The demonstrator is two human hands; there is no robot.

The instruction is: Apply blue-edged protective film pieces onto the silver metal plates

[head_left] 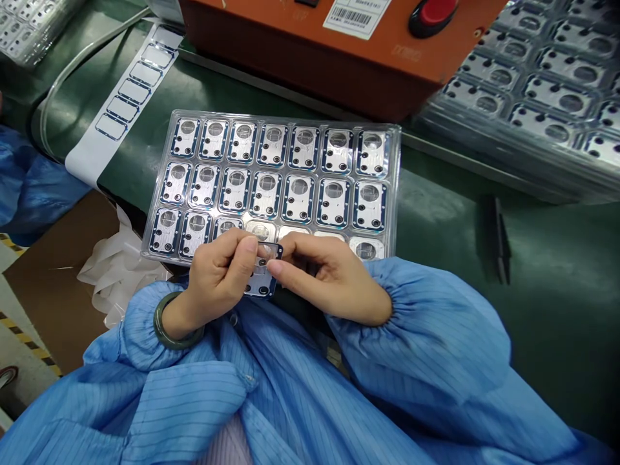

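Note:
Between my two hands is a small rectangular metal plate (261, 282) with a dark blue border and round holes. My left hand (220, 274) pinches its left side between thumb and fingers. On the other side, my right hand (327, 274) has its thumb on the plate's right edge, with the fingers curled behind and partly hidden. Just beyond my hands lies a clear plastic tray (397, 187) holding rows of similar plates. Most show the blue border; several in the nearest row, partly covered by my hands, look plain silver.
An orange machine box (300, 58) with a red button (437, 13) stands behind the tray. Stacked trays (523, 142) rise at the right, near black tweezers (498, 242). At left are a label strip (104, 145), a cable (62, 77), a cardboard box (58, 278) with crumpled backing paper (119, 265), and another person's blue sleeve (43, 174).

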